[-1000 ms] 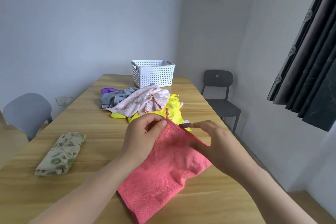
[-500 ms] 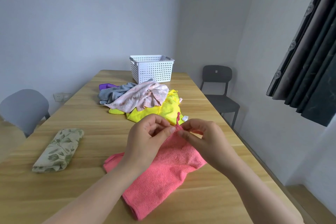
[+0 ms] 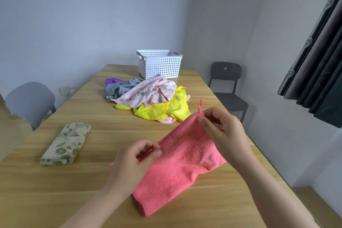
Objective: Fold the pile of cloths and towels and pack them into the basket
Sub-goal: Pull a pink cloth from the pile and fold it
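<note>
Pinching pink cloth (image 3: 185,161) edge: left hand (image 3: 133,163) at near corner, right hand (image 3: 222,129) at loop corner, over wooden table (image 3: 92,181)

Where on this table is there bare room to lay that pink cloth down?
Bare wood lies between the floral cloth and the pink cloth, and along the near left edge of the table. It is crowded from the basket through the pile to the right hand.
</note>
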